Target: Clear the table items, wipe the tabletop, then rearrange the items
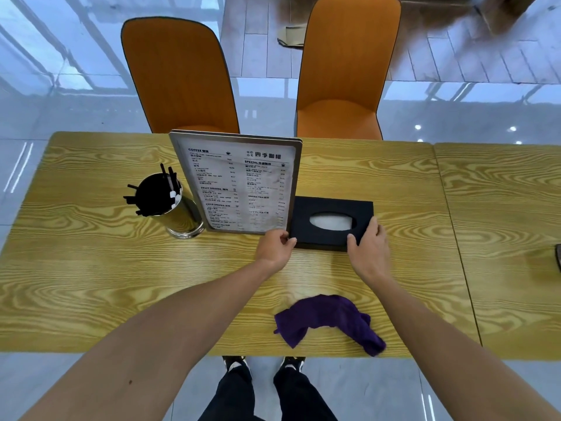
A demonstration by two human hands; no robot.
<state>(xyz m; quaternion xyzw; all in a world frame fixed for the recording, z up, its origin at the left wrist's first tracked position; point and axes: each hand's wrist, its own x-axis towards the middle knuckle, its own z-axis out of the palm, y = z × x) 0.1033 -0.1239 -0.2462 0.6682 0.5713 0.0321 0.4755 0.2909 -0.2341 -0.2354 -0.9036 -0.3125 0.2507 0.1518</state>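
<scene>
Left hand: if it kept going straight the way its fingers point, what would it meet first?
The left hand already touches the black tissue box's near-left corner, so it meets that first; the upright menu stands just beside, though depth is uncertain.

Two orange chairs point(182, 80) point(343, 71) stand beyond the far table edge on a glossy tiled floor point(60, 95).
</scene>
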